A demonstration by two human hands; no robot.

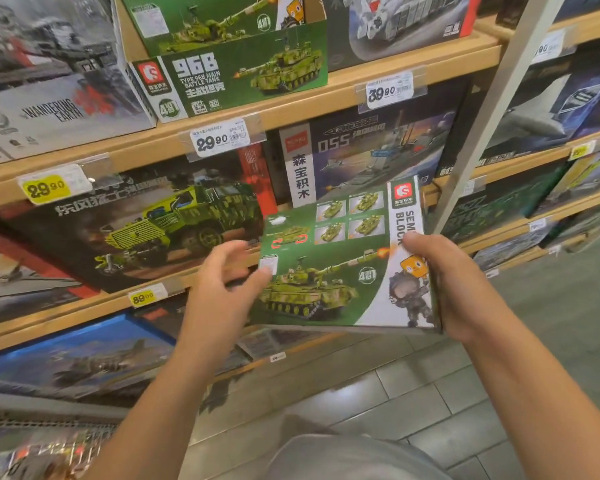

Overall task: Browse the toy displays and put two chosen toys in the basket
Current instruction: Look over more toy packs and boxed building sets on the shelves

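Observation:
A flat green tank building-block box (pixel 340 258) is held in front of the shelves at centre right. My right hand (pixel 440 282) grips its right edge, thumb on the front face. My left hand (pixel 222 289) is at the box's left edge, fingers spread and relaxed, a fingertip touching the edge. A wire basket (pixel 32 441) shows at the bottom left, blurred, with colourful items in it.
Wooden shelves (pixel 291 109) carry toy boxes: a green display carton of tank sets (pixel 243 67) above, a military truck box (pixel 153 230), a warship box (pixel 378 154). A white post (pixel 492 109) stands at right. Tiled floor lies below.

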